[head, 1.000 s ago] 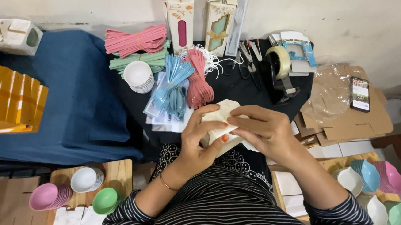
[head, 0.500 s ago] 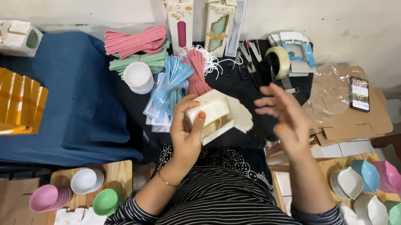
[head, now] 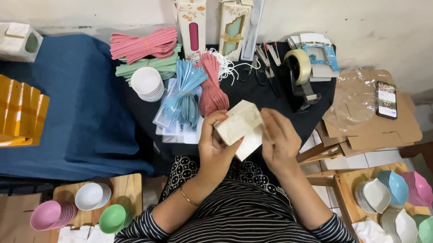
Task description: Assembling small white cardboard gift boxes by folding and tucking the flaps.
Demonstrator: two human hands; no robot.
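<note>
My left hand [head: 217, 146] grips a cream folded cardboard box [head: 239, 127] from its left side, holding it above the near edge of the black table [head: 255, 91]. My right hand [head: 278, 141] presses flat against the box's right side with the fingers together. Just beyond the box lie a bundle of blue plastic forks [head: 183, 96] and a bundle of red ones [head: 212, 89]. A gold bangle circles my left wrist.
A tape dispenser [head: 299, 77], scissors [head: 267, 62], two tall gift boxes [head: 214, 17], a stack of white lids [head: 146, 83] and pink and green strips [head: 145, 50] crowd the table. A phone [head: 386, 99] lies on flat cardboard at right. Coloured bowls [head: 75, 212] sit at both sides.
My right hand left the box, swung out to the right, then came back against the box's right side. The left hand kept hold of the box throughout and turned it.
</note>
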